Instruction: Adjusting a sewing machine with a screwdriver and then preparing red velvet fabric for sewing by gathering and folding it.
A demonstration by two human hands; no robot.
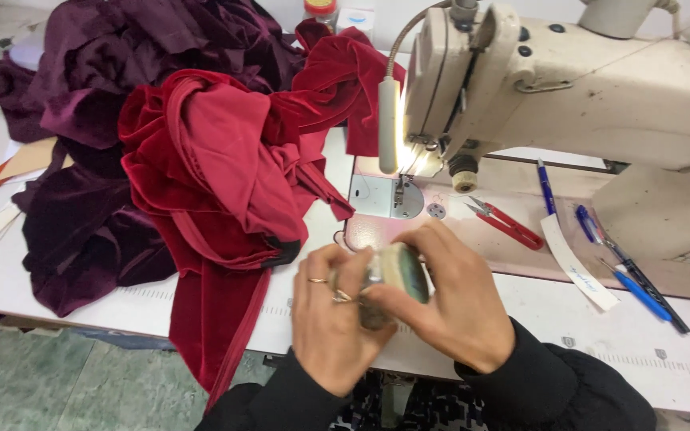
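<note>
While both hands meet at lower centre, the left hand and right hand close together around a small rounded greenish object, held just above the tabletop edge, below the sewing machine; red fabric lies heaped aside at left.

Red velvet garment: soft napped cloth, dull sheen on folds; purple velvet beside it, same pile, darker. Sewing machine: smooth cream-painted metal, scuffed and grimy; thread snips have bright metal blades, glossy red plastic handles. Paper strip: matt white.
</note>
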